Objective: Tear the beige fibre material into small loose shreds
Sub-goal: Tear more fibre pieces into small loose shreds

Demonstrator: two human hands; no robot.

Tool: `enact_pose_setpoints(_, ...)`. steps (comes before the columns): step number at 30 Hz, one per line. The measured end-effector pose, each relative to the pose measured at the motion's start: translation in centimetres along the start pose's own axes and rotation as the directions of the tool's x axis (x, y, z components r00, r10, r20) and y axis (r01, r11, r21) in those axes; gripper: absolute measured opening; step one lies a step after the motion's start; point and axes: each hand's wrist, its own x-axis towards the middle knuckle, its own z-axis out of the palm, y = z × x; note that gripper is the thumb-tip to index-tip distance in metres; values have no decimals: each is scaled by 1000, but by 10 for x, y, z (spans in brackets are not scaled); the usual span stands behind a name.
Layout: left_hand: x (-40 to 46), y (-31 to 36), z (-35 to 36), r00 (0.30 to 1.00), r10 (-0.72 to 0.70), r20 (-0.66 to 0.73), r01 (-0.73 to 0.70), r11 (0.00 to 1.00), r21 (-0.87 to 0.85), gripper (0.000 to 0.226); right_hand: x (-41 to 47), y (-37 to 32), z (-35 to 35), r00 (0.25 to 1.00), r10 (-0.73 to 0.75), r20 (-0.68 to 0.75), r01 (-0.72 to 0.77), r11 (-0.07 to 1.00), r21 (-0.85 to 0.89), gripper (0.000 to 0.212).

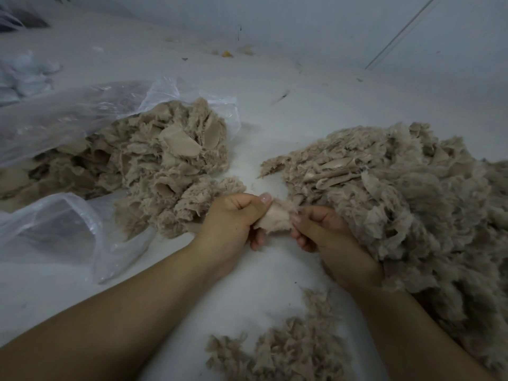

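Observation:
A small piece of beige fibre (277,217) is held between both hands at the centre. My left hand (233,218) pinches its left end with thumb over curled fingers. Its right end is pinched by my right hand (327,232), which lies against a large heap of beige fibre (406,193) on the right. Another pile of beige fibre (162,166) spills from a clear plastic bag (68,114) on the left. Loose shreds (280,350) lie on the white surface below my hands.
A second crumpled clear plastic bag (57,232) lies at the left front. A white wall (330,28) rises at the back, with small scraps (226,53) along its foot. White fluffy material (24,72) sits at the far left.

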Motion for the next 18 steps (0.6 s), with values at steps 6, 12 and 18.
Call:
enact_pose_setpoints(6,2,-2,-4,999,-13,-38,9,996,-90,35,0,1,-2,999,33,-9,-32,999,43,25)
enact_pose_setpoints(12,-1,-11,-3,993,-19,115,-2,984,181,12,-2,-3,2,998,54,-43,-54,999,8,37)
enact_pose_setpoints(18,-1,-9,-3,996,-36,77,24,988,156,24,-2,-4,4,994,48,-96,-50,999,-18,44)
